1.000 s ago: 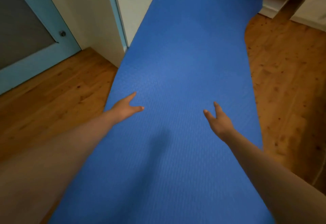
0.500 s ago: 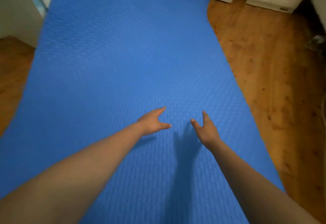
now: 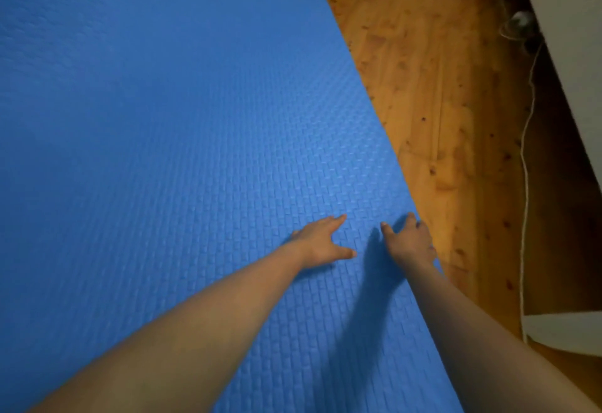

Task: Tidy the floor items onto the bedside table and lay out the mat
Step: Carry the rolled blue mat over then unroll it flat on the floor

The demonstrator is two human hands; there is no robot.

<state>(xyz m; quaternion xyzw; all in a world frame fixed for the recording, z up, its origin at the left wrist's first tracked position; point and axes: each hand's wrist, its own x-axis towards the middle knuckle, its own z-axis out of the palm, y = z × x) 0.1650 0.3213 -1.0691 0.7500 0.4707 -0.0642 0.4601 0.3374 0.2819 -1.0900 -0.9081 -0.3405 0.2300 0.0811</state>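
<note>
The mat (image 3: pixel 163 136) is laid lengthwise ahead and leftward; both hands are spread, empty, the right hand (image 3: pixel 408 243) nearest its right edge, the left hand (image 3: pixel 321 243) inboard

The blue mat (image 3: pixel 163 152) runs off the left, top and bottom edges, so its ends do not show. Both arms are cut off at the bottom edge. The left hand (image 3: pixel 321 243) and the right hand (image 3: pixel 408 243) lie with palms down, so the palms are hidden. The white cord (image 3: pixel 523 158) on the right goes behind a white thing (image 3: pixel 566 331), itself cut by the right edge. A small grey thing (image 3: pixel 520 18) far right is too blurry to tell.
</note>
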